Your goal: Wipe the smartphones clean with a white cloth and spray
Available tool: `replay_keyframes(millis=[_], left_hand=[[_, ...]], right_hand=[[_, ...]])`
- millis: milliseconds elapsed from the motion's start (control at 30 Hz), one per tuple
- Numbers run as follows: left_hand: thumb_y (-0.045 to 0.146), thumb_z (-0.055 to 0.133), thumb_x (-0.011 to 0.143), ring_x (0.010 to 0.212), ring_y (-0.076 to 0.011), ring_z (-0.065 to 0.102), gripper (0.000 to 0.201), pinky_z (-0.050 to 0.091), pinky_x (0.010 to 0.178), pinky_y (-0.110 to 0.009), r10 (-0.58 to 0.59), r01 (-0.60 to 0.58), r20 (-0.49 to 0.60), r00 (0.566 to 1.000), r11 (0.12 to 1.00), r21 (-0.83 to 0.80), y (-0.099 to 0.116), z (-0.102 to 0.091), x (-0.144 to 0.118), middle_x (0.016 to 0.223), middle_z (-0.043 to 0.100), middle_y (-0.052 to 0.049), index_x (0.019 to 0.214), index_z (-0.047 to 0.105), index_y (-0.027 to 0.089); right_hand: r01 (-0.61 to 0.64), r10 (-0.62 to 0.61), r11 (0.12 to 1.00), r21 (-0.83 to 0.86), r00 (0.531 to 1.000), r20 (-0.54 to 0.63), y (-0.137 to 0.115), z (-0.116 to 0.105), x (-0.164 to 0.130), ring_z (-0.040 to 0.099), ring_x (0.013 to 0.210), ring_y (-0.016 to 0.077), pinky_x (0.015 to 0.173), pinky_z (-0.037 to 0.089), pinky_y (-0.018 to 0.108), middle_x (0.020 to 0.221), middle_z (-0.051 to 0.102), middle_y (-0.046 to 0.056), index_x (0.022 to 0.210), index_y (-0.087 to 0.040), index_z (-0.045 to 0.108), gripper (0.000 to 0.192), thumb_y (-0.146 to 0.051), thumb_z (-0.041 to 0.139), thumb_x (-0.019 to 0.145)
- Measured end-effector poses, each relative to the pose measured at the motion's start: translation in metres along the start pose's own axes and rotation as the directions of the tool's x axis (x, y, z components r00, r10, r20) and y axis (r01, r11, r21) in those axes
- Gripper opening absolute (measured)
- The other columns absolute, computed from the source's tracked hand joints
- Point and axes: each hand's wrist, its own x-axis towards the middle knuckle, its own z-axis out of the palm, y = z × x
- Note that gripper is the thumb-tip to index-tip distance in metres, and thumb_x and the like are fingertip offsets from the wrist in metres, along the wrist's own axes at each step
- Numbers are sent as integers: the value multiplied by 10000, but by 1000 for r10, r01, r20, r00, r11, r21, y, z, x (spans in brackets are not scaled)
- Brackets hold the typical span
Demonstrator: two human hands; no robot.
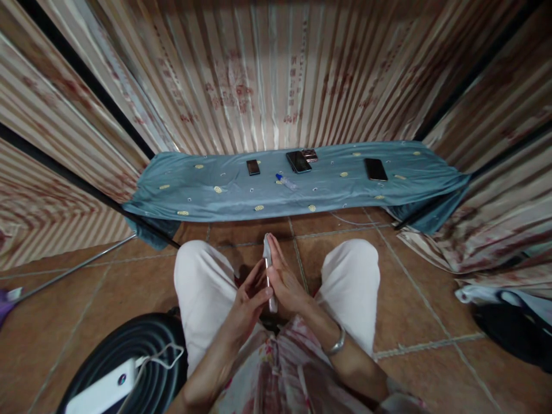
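Holding a thin white phone (268, 270) edge-on between both hands, the person sits near, above the knees: left hand (250, 296) curled round it, right hand (287, 282) flat against it. Work looks underway; three dark phones (298, 161) and a small bottle (285, 181) lie untouched on the far cloth-covered table (194, 190).

You see one head view, looking forward and steeply down, near your knees, facing the cloth-covered surface (302, 187).
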Motion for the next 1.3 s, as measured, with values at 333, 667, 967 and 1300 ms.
replay_keyframes(millis=[333, 667, 967, 1300], left_hand=[[179, 816, 655, 1353, -279, 454, 666, 322, 1143, -400, 88, -97, 70, 994, 987, 130, -5, -1, 2, 1432, 547, -84, 1285, 620, 273], [188, 824, 644, 1418, -294, 353, 804, 317, 1147, -388, 164, -189, 118, 979, 948, 257, -4, -3, 6, 1527, 425, -93, 1381, 516, 277], [347, 841, 613, 1353, -314, 447, 882, 318, 1144, -465, 210, -203, 11, 978, 929, 308, -32, -27, 22, 1442, 518, -144, 1402, 461, 241], [348, 895, 477, 1259, -350, 536, 900, 424, 1061, -483, 112, -75, -105, 988, 949, 306, -43, -28, 18, 1319, 618, -156, 1299, 568, 185]], right_hand=[[-232, 269, 942, 244, 954, -132, 27, 5, -4, 467, 1352, 216, 1141, 349, 442, 1437, 533, 21, 1490, -316, 344, 575, -556, 391, 970], [-290, 389, 825, 484, 914, -115, 23, 3, -1, 540, 1278, 274, 1097, 398, 473, 1301, 648, 12, 1341, -302, 570, 505, -534, 562, 892], [-193, 449, 661, 726, 876, -176, 19, 8, 9, 629, 1141, 242, 1076, 407, 417, 1210, 696, 20, 1195, -267, 670, 443, -466, 674, 799], [-273, 523, 676, 684, 832, -184, 24, 10, 5, 621, 1142, 264, 1020, 455, 428, 1075, 738, 45, 1178, -236, 672, 492, -571, 608, 823]])
